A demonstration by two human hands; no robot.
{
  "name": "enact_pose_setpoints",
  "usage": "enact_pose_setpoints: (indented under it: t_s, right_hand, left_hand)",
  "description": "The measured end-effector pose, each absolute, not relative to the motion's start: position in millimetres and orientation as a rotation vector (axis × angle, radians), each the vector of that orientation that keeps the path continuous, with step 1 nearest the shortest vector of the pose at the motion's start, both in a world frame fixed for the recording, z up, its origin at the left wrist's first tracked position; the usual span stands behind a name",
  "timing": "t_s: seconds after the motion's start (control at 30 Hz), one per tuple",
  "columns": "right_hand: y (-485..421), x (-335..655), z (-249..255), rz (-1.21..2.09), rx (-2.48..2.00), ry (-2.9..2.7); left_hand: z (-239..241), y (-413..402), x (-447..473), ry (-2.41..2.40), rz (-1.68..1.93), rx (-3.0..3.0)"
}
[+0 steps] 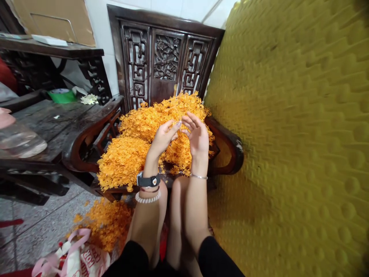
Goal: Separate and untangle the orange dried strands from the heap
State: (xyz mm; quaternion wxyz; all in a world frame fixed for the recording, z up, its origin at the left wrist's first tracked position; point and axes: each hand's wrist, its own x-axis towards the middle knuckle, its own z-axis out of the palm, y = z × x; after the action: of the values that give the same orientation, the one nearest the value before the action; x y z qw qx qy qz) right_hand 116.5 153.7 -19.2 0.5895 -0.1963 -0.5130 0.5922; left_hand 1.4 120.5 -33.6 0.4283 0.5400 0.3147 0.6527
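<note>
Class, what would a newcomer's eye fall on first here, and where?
A heap of orange flowers fills the carved chair at centre. The left hand and right hand are raised close together over it. A bumpy yellow sheet covers the right side.

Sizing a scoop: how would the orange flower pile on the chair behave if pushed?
Orange flower pile looks like loose small pieces, so probably light, shedding when pushed; spilled pieces already lie on the floor. Heaped to the chair edge, likely to slump, not roll.

Whether the fingers (174, 127) hold anything is too small to tell.
</note>
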Motion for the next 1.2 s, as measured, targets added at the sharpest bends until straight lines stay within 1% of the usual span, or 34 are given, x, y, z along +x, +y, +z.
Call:
enact_pose_setpoints:
  t_s: [0.1,0.23,0.3,0.4,0.57,0.67,0.87,0.97,1.07,1.13,1.2]
  right_hand:
    - [150,112,-25,1.215,-0.563,-1.371]
    - [144,111,-25,0.909,-0.670,-1.549]
    - [140,115,-23,0.872,-0.666,-1.585]
    - [139,123,-22,1.099,-0.635,-1.599]
    - [150,128,-32,1.509,-0.698,-1.463]
    - [153,126,-37,1.702,-0.667,-1.456]
    - [143,120,-37,1.698,-0.557,-1.313]
    - [139,122,-37,1.710,-0.576,-1.349]
    - [139,126,-42,1.812,-0.587,-1.516]
    - [142,130,-46,1.895,-0.595,-1.638]
    - [145,131,-50,1.926,-0.601,-1.663]
  left_hand:
    - [-34,122,3,0.874,1.683,1.455]
    - [-29,115,6,1.243,1.860,1.616]
    - [-24,108,6,1.367,1.924,1.694]
    - [-25,105,4,1.352,1.847,1.742]
    - [-47,121,-1,1.076,1.409,1.621]
    - [-53,123,-3,0.977,1.283,1.523]
    - [-40,107,-4,0.852,1.297,1.469]
    - [-38,104,-6,0.924,1.295,1.487]
    - [-42,103,-11,0.999,1.138,1.574]
    - [-43,102,-16,0.974,0.974,1.627]
    - [-44,101,-18,0.944,0.883,1.654]
